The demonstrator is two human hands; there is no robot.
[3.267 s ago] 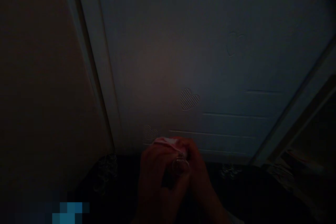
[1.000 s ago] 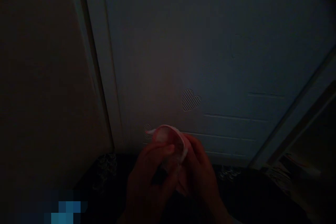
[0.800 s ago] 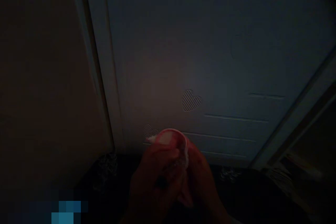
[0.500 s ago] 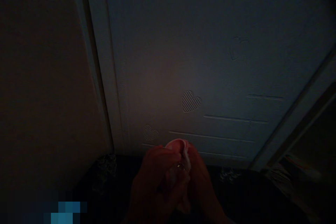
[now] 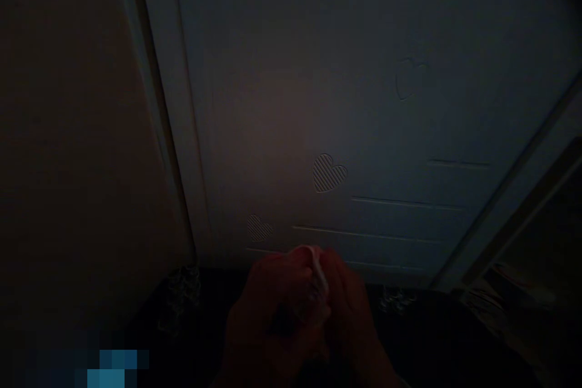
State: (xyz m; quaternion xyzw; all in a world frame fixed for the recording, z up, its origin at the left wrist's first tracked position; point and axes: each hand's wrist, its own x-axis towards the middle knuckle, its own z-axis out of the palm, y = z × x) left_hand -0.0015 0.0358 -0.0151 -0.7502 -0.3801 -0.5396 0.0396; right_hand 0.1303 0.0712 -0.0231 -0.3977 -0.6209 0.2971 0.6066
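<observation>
The scene is very dark. My left hand (image 5: 268,315) and my right hand (image 5: 350,309) are pressed together low in the middle of the view. Both close around a small pale pink and white piece of cloth (image 5: 316,273), of which only the top edge shows between the fingers. I cannot make out what the cloth is. The hands are held in front of a pale cupboard door (image 5: 364,103).
The cupboard door carries striped heart shapes (image 5: 328,173) and thin horizontal lines. A plain wall (image 5: 68,133) stands to the left. Below lies a dark surface with faint glinting spots (image 5: 182,297). Dim clutter (image 5: 500,291) sits at the right.
The pink cloth was raised and opened into a rounded cup shape a second ago. It has since come down and been squeezed flat between both hands.
</observation>
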